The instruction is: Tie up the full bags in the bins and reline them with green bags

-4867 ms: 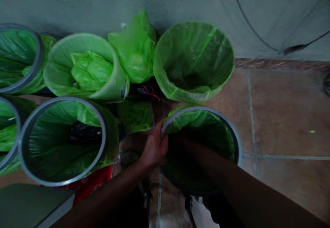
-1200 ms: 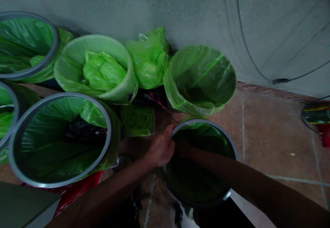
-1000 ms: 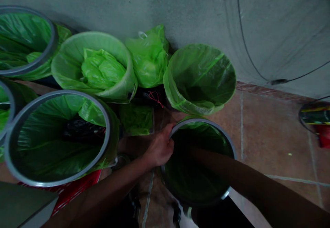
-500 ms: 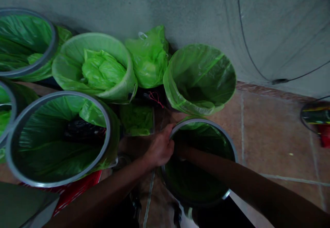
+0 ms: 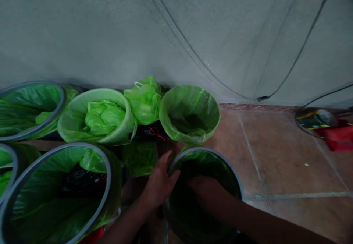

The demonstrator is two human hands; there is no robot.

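A plain wall [image 5: 82, 27] backs the scene, above a tiled floor [image 5: 281, 141]; the grout lines could catch a bin base if a bin were dragged.

At lower left, a wide grey-rimmed bin [image 5: 63, 145] with a green liner stands near the person's arm, so a leftward swing of the elbow might knock it.

The grey-rimmed bin between the hands [image 5: 208, 150] is on the floor in front of the person, lined in green and dark inside. With little light in there, a snag or tear in the thin liner would be easy to miss. Just behind it, the green-lined bin by the wall [image 5: 190, 137] is near enough to be bumped if the front one tips away.

The left hand [image 5: 159, 181] is spread at the near-left rim, thumb well apart from the fingers; whether it presses on the rim I cannot tell. A loose hold there would let the bin twist or slide as the other arm pushes. The right hand [image 5: 208, 190] reaches down inside; its fingers are lost in shadow, so their grip, and anything in it, cannot be told. Pulling up sharply could drag the liner off the rim.
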